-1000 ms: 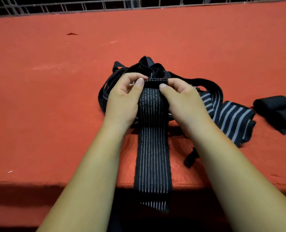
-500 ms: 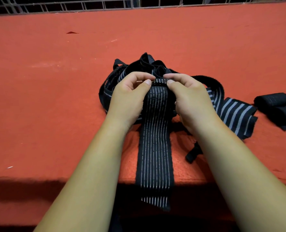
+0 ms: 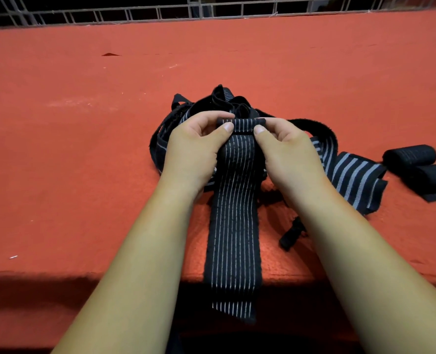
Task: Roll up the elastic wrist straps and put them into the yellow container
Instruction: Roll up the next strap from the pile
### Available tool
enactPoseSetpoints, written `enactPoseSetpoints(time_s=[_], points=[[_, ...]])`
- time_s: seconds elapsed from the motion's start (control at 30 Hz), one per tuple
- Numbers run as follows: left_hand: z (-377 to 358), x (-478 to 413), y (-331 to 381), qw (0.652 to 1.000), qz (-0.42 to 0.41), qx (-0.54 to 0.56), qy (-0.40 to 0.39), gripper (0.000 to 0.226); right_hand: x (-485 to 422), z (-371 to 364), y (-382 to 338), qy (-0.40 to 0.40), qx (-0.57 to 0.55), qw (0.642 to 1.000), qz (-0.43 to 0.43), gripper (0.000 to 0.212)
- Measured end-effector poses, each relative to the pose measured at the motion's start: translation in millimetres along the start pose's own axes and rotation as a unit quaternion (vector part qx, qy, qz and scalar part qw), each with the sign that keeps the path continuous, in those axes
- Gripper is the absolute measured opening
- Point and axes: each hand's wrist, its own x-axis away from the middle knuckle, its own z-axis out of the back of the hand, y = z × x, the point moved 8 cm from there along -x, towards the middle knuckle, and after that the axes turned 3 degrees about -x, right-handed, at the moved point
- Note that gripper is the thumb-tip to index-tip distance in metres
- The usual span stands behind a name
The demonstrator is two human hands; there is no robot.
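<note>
left hand (image 3: 194, 152): fingers curled, thumb and forefinger pinch the left corner of the strap's (image 3: 233, 226) folded top end
right hand (image 3: 286, 152): fingers curled, same pinch on the right corner, thumb tip on the fold
strap: black with thin white stripes, top end turned over into a short first fold between both thumbs; the rest runs flat toward the person and hangs over the table's (image 3: 84, 175) near edge
pile (image 3: 227, 103): tangled black straps just behind the hands, touching the held strap
wide-stripe strap (image 3: 352, 180): lies flat, right of the right hand
rolls (image 3: 416, 162): two rolled black straps side by side, far right on the table
table: red felt top
rail (image 3: 211, 11): metal grid at the far edge
</note>
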Motion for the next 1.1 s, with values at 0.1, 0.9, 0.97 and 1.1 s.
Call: enactPoseSetpoints(time_s=[0.1, 0.9, 0.97, 1.1], points=[[-3.2, 0.0, 2.6, 1.000, -0.004, -0.002, -0.008, 0.020, 1.3, 2.1, 0.2, -0.003, 0.025, 1.000, -0.010, 0.030], [-7.5, 0.5, -4.9, 0.999, 0.034, 0.032, -0.023, 0.018, -2.6, 0.5, 9.5, 0.032, -0.035, 0.999, -0.013, 0.046], [-6.2, -0.2, -5.9, 0.999, 0.031, 0.034, -0.020, 0.021, -1.5, -2.1, 8.7, 0.021, -0.019, 1.000, -0.008, 0.045], [-5.6, -1.8, -8.7, 0.999, 0.034, 0.037, -0.018, 0.024, -2.0, -2.5, 9.1, 0.014, -0.008, 1.000, 0.008, 0.026]])
